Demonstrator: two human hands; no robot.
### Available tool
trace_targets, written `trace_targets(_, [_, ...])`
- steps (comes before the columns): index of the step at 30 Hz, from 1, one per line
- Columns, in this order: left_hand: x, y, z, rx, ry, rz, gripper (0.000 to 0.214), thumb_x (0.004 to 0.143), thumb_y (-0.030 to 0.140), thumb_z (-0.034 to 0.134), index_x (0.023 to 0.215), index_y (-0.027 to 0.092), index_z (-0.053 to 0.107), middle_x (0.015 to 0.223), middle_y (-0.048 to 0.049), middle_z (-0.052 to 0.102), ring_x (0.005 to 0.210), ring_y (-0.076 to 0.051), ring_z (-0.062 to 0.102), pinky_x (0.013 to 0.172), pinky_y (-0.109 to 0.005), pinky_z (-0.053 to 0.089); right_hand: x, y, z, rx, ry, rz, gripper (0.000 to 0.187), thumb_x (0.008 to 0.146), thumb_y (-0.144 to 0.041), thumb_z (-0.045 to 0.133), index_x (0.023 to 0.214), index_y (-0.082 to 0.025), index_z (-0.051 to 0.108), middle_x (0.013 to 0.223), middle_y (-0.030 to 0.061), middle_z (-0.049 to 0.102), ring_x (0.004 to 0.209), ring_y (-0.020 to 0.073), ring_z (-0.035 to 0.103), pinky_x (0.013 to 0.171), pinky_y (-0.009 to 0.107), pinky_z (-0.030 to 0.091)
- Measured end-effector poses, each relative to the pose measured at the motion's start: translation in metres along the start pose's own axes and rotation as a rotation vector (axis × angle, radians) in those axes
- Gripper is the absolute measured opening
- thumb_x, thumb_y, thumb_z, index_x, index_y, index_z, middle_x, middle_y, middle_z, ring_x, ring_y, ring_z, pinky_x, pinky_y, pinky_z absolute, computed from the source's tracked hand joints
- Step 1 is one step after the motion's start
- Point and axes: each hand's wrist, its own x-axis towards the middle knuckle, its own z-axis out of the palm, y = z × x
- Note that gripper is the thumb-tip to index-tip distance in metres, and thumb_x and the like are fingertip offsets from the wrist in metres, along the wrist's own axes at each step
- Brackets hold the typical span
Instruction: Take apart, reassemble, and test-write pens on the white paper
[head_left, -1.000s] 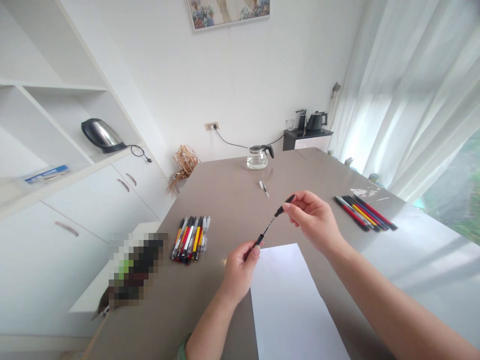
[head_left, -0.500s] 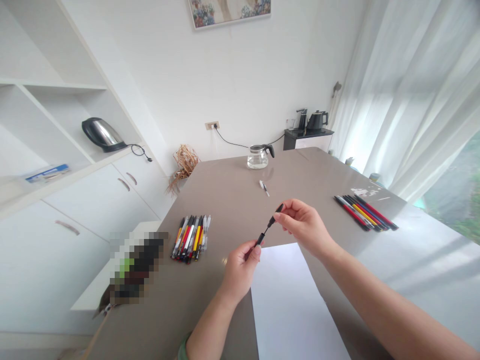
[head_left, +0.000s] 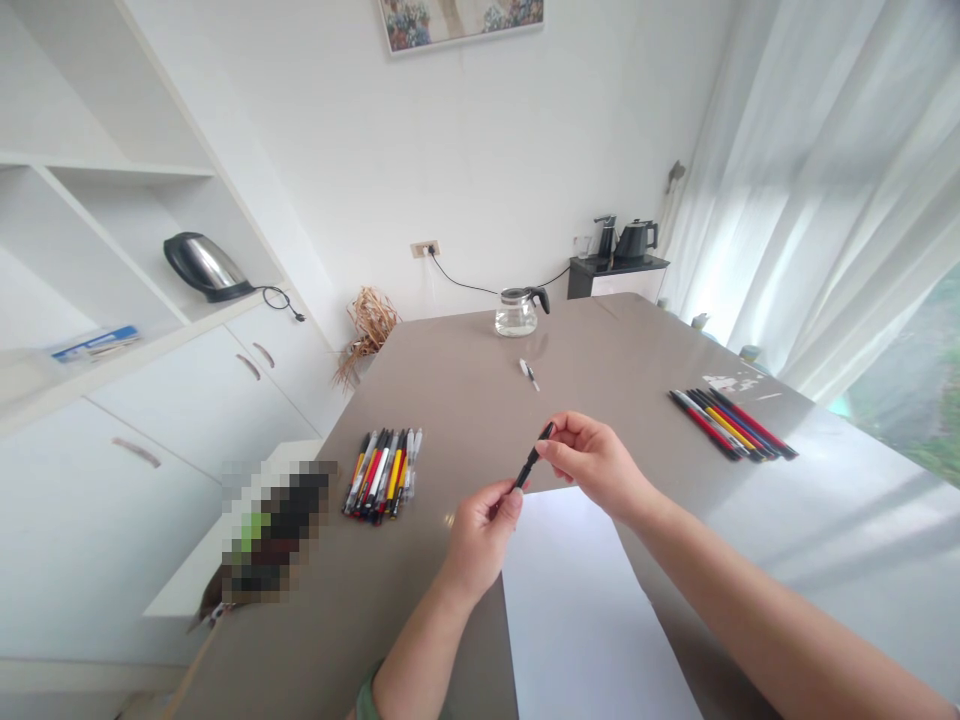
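Gap in the pen (head_left: 532, 461) is gone vs a sec ago & the refill's now hidden, so imo it's nearly 1 piece; can't tell if it's fully seated tho. L hand (head_left: 480, 530) pinches the lower half (head_left: 523, 476), R hand (head_left: 592, 455) the upper half (head_left: 543, 441), held over the desk (head_left: 450, 390) nr the paper's (head_left: 585, 600) far edge.

Bright sheer curtains (head_left: 787, 200) flank a white wall (head_left: 585, 130) opposite open shelving (head_left: 97, 230).

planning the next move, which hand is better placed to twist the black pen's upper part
Probably the right hand: it pinches the upper end of the black pen, while the left hand grips the lower part and could steady it.
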Motion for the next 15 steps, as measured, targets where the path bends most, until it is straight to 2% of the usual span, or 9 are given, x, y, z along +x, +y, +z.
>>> trace_targets(7, [-0.0007,-0.0006,0.0007,-0.06,-0.006,-0.04,0.037,0.074,0.043,0.049,0.094,0.014,0.059,0.05,0.0053,0.034,0.044,-0.007,0.03,0.041,-0.018,0.023,-0.0027,0.0026,0.004,-0.007,0.02,0.014,0.021,0.068,-0.027,0.055,0.087,-0.018,0.056,0.058,-0.0041,0.049,0.043,0.0048,0.038,0.039,0.018,0.03])
trace_targets(12, [-0.0004,0.0013,0.0007,-0.093,-0.008,-0.06,0.036,0.073,0.044,0.05,0.093,0.014,0.06,0.05,0.0053,0.034,0.044,-0.006,0.03,0.04,-0.018,0.022,-0.0032,0.0027,0.0051,0.053,0.035,0.059,0.029,0.075,-0.041,0.044,0.083,-0.016,0.057,0.062,0.0001,0.053,0.043,0.0062,0.042,0.04,0.02,0.034])
trace_targets(15, [-0.0002,0.0011,0.0006,-0.1,-0.007,-0.064,0.036,0.073,0.044,0.05,0.092,0.015,0.06,0.05,0.0056,0.034,0.044,-0.006,0.029,0.04,-0.017,0.022,-0.0023,0.0042,0.0048,0.047,0.045,0.073,0.033,0.074,-0.045,0.045,0.082,-0.015,0.059,0.062,0.0009,0.054,0.044,0.0067,0.043,0.041,0.02,0.035])
